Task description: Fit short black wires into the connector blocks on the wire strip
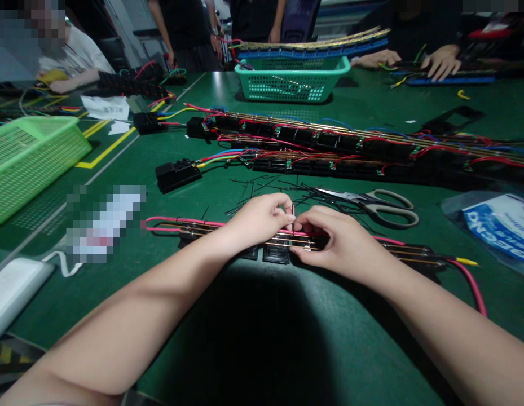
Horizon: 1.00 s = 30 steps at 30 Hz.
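Note:
A long wired strip [189, 226] of black blocks, brass rails and pink wire lies across the green mat in front of me. My left hand [262, 217] and my right hand [338, 242] meet over its middle. Both are closed in a pinch on the pink wire where their fingertips touch. Several black blocks [276, 252] of the strip show just below my hands. The strip's right end [467, 261] carries a yellow tip and a red lead.
Scissors [371, 202] and cut black tie scraps [262, 186] lie just beyond my hands. More wired strips [371, 144] fill the middle of the table. A teal basket [291, 79] stands at the back, a green basket [29, 158] at left. Other people's hands [441, 59] work at the far edge.

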Tool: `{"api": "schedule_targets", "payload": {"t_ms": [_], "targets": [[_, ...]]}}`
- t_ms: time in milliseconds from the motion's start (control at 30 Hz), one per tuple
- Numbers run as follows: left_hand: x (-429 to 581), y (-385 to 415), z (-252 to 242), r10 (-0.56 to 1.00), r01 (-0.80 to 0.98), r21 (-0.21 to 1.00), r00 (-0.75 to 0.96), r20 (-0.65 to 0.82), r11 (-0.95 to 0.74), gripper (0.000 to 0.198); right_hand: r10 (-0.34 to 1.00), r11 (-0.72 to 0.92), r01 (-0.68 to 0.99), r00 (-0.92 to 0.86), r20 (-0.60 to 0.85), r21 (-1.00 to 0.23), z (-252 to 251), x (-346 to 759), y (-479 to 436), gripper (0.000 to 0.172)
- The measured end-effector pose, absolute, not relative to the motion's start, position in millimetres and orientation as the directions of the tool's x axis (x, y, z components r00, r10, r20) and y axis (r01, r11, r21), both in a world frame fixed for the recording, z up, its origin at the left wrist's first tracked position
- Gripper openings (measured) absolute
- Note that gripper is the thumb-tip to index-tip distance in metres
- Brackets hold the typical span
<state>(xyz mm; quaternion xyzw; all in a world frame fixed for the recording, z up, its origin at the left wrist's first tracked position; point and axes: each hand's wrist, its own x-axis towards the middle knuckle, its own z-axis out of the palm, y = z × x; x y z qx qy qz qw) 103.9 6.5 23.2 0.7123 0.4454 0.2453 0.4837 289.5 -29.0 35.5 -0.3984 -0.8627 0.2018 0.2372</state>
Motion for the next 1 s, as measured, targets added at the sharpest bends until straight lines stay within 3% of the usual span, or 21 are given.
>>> {"api": "schedule_targets", "payload": {"t_ms": [300,433,1000], "targets": [[99,8,38,0.843,0.405,0.914,0.494,-0.215,-0.005,0.002,0.804,0.571,0.612,-0.551,0.223,-0.547,37,289,-28,0.016],[92,10,46,0.801,0.413,0.909,0.523,-0.291,0.060,0.010,0.814,0.558,0.617,-0.538,0.219,-0.555,36,290,-28,0.017],[92,11,43,0.793,0.474,0.879,0.555,-0.252,-0.053,0.011,0.815,0.558,0.629,-0.539,0.214,-0.541,38,288,-28,0.016]]}}
